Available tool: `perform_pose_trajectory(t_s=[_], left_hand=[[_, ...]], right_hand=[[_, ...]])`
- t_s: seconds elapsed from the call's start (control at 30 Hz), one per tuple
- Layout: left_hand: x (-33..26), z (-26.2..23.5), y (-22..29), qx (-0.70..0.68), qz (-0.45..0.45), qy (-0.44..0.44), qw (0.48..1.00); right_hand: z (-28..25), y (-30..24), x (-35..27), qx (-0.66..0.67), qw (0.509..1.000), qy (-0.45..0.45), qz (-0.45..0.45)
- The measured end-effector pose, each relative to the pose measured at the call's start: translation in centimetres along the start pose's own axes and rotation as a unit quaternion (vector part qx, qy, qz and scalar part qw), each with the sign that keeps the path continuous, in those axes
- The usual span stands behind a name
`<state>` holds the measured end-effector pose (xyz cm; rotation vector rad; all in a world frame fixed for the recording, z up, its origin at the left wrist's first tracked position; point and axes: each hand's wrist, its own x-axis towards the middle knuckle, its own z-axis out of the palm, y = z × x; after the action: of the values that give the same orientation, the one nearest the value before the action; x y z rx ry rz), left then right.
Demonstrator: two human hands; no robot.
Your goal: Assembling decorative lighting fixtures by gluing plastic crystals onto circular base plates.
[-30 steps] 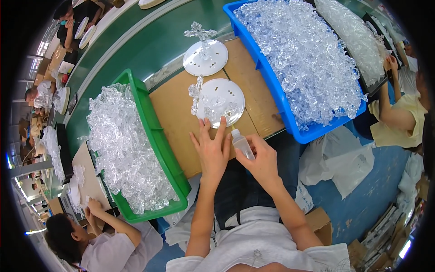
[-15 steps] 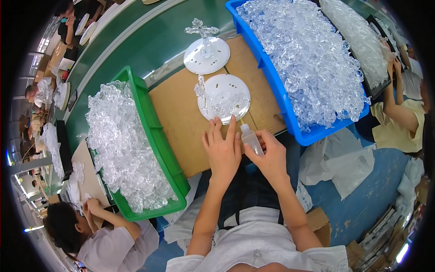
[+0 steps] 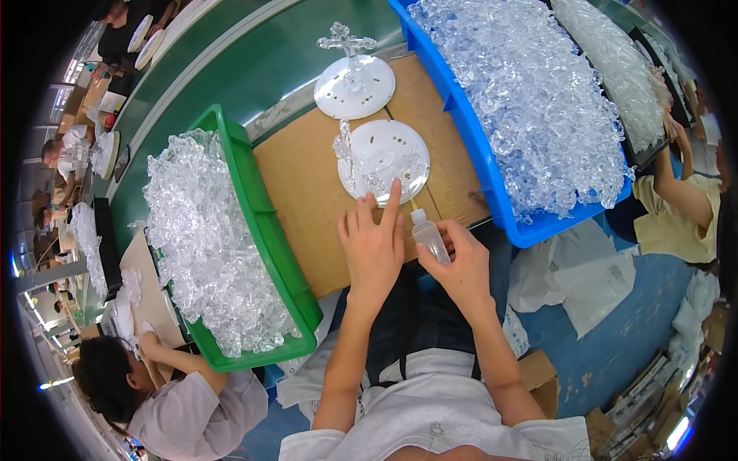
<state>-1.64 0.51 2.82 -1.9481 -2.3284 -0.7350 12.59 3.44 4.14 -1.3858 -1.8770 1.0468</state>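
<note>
My right hand (image 3: 463, 265) grips a small translucent squeeze bottle (image 3: 432, 240) with a thin needle-like nozzle pointing up toward a white round plate (image 3: 390, 146). At the near rim of that plate lies my left hand (image 3: 372, 250), palm down with fingers stretched and apart, the index fingertip over the plate. A clear faceted plastic piece (image 3: 345, 157) stands at the plate's left side, and more clear plastic shows near its front, hard to make out. Behind it sits a second white round plate (image 3: 330, 94), carrying a clear cross-shaped piece (image 3: 346, 40).
A green bin (image 3: 257, 207) heaped with clear plastic pieces stands left; a blue bin (image 3: 470, 142) of similar pieces stands right. Both plates rest on brown cardboard (image 3: 296, 223) on a green bench (image 3: 223, 81). One person (image 3: 184, 407) works at lower left, another (image 3: 684, 192) at right.
The right hand and bottle have shifted slightly down and right. The left hand has moved slightly left, its index finger still extended. The view itself has shifted a little.
</note>
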Motion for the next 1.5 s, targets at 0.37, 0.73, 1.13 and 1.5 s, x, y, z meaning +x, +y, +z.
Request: perform_pose_trajectory(t_s=[0.37,0.73,1.13,1.5], left_hand=[[0.1,0.3,0.6,0.059,-0.004,0.001,0.998],[-0.1,0.0,0.7,0.050,-0.017,-0.022,0.998],[-1.0,-0.5,-4.1,-0.144,-0.044,0.009,0.988],[-1.2,0.1,-4.7,-0.089,-0.019,-0.014,0.996]], right_hand=[[1.0,-0.4,0.2,0.016,1.000,0.003,0.014],[1.4,-0.3,-0.1,0.038,0.999,-0.001,0.029],[1.0,-1.1,-0.5,0.074,0.996,-0.040,0.038],[1.7,-1.3,0.2,0.027,0.998,-0.045,0.025]])
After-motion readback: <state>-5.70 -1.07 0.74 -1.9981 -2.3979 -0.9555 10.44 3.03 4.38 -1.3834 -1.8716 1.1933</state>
